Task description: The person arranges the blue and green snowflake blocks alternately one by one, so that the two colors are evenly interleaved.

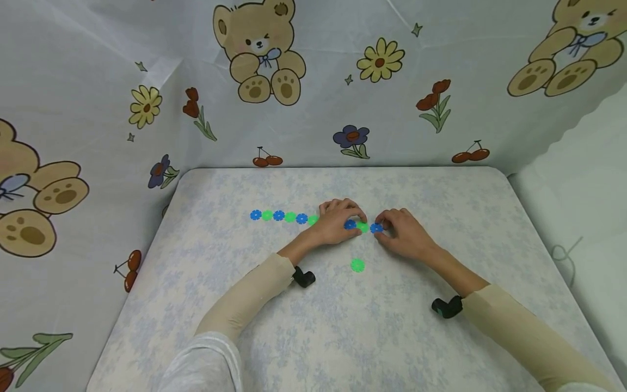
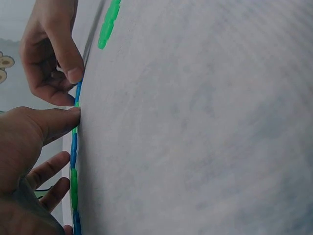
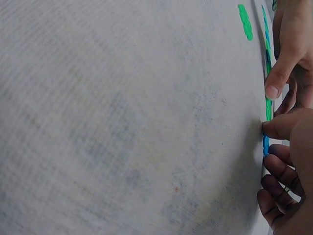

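Note:
A row of notched plastic discs (image 1: 278, 215), blue and green by turns, runs across the table. My left hand (image 1: 335, 224) lies over part of this row and hides some of it. Its thumb and index finger pinch the green disc (image 1: 362, 226) at the row's right end. Just to the right, my right hand (image 1: 405, 234) pinches a blue disc (image 1: 375, 228) by its edges. In the head view a narrow gap shows between these two discs. The right wrist view has the blue disc (image 3: 266, 144) between thumb and fingers, flat near the tabletop.
One loose green disc (image 1: 358, 265) lies nearer to me, below the row. The table (image 1: 343, 337) has a pale blue-patterned cover. Behind it hangs a curtain (image 1: 323, 71) printed with bears and flowers. A thin cord (image 1: 568, 256) lies past the right edge.

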Demonstrator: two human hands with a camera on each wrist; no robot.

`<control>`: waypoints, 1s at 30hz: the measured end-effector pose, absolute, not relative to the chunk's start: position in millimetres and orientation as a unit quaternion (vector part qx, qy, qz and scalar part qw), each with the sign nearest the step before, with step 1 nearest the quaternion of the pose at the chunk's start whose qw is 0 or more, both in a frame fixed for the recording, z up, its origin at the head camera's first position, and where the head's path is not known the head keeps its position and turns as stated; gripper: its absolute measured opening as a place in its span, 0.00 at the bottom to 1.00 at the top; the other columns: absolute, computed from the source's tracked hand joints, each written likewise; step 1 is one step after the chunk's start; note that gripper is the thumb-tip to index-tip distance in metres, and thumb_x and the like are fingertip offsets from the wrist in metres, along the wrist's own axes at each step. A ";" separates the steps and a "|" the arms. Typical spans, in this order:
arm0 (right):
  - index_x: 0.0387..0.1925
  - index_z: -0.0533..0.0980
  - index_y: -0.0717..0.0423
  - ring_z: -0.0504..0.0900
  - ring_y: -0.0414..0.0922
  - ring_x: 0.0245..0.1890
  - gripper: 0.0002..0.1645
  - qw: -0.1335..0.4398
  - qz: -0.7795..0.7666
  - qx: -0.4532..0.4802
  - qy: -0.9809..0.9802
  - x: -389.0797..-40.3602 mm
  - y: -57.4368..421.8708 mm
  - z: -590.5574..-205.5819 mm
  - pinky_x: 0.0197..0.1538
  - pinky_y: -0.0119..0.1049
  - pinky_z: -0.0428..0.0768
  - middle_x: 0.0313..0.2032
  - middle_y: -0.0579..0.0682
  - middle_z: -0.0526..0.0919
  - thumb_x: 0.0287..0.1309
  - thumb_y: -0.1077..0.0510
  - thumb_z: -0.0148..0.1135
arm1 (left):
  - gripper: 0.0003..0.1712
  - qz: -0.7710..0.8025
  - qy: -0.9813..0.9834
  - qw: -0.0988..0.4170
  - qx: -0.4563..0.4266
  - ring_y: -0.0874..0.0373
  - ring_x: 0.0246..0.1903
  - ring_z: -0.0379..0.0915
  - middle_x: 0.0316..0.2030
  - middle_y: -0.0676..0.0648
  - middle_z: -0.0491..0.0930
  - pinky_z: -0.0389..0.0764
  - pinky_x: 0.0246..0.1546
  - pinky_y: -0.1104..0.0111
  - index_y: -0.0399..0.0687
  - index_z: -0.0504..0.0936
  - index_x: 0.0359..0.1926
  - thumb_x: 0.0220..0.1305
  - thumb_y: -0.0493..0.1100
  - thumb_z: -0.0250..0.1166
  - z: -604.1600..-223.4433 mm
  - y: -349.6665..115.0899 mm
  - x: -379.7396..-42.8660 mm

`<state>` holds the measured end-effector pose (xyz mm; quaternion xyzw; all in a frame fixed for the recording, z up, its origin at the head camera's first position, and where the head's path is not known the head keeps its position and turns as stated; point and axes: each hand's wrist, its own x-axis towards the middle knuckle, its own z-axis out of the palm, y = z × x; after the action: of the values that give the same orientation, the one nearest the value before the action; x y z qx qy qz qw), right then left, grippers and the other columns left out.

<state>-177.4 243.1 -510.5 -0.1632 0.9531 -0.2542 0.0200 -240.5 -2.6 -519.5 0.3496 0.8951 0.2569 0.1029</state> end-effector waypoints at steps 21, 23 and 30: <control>0.58 0.80 0.56 0.74 0.50 0.44 0.22 -0.029 -0.298 -0.167 0.939 -170.7 237.8 -518.9 0.51 0.48 0.72 0.43 0.54 0.81 0.68 0.54 0.74 | 0.15 0.254 0.895 0.108 0.349 0.48 0.72 0.62 0.71 0.54 0.71 0.51 0.74 0.39 0.71 0.84 0.60 0.76 0.55 0.69 -519.2 -2.3 -243.7; 0.57 0.80 0.54 0.75 0.49 0.46 0.20 -0.025 -0.299 -0.175 0.938 -161.3 232.1 -516.1 0.53 0.49 0.73 0.45 0.52 0.81 0.68 0.53 0.74 | 0.15 0.251 0.896 0.108 0.350 0.48 0.72 0.61 0.71 0.54 0.71 0.51 0.74 0.40 0.71 0.83 0.60 0.76 0.55 0.69 -517.7 -1.7 -243.8; 0.52 0.84 0.46 0.75 0.48 0.56 0.17 0.056 -0.325 -0.235 0.914 -125.0 205.7 -509.6 0.66 0.56 0.75 0.54 0.44 0.85 0.66 0.46 0.76 | 0.15 0.244 0.897 0.117 0.350 0.47 0.72 0.61 0.71 0.53 0.71 0.52 0.74 0.39 0.69 0.83 0.60 0.77 0.56 0.67 -515.8 -2.3 -242.0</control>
<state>-125.0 205.7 -509.6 -0.2352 0.9144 -0.3246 0.0557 -242.0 -2.3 -515.8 0.3500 0.8968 0.2439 0.1173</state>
